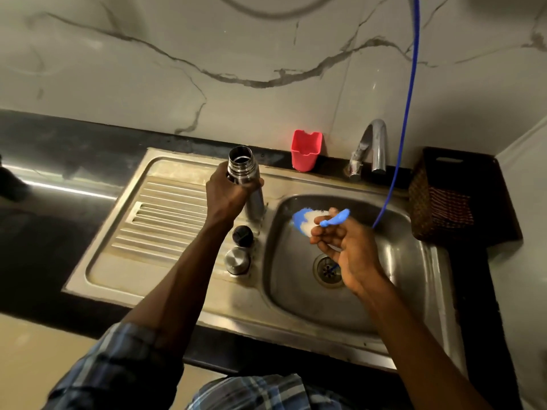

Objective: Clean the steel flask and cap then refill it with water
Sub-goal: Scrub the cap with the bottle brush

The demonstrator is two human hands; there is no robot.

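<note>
The dark counter [68, 184] carries a steel sink [414, 279], which serves as the landmark here. Its ribbed draining board [165, 220] spreads to the left of the basin, a handy place for wet parts to shed water. Behind the sink's back rim a curved tap [373, 143] faces the basin, and a red holder [306, 153] leans on the marble wall. A woven basket [447, 199] sits at the sink's right edge. A blue hose [410, 93] drops from above into the basin, its end near the drain.

The steel flask [247, 179] stands upright on the ridge between draining board and basin, mouth open and uncapped. The left hand [228, 195] has its fingers wrapped round the flask's upper body, probably to steady it for scrubbing. Over the basin, so that drips fall into it, the right hand [344, 247] pinches the blue handle of a bottle brush [310, 221], bristles pointing toward the flask.

Two small parts rest on the draining board just beside the basin's left rim, likely set aside for their own wash: a black stopper [242, 235] and, nearer the front, the steel cap [237, 261].
</note>
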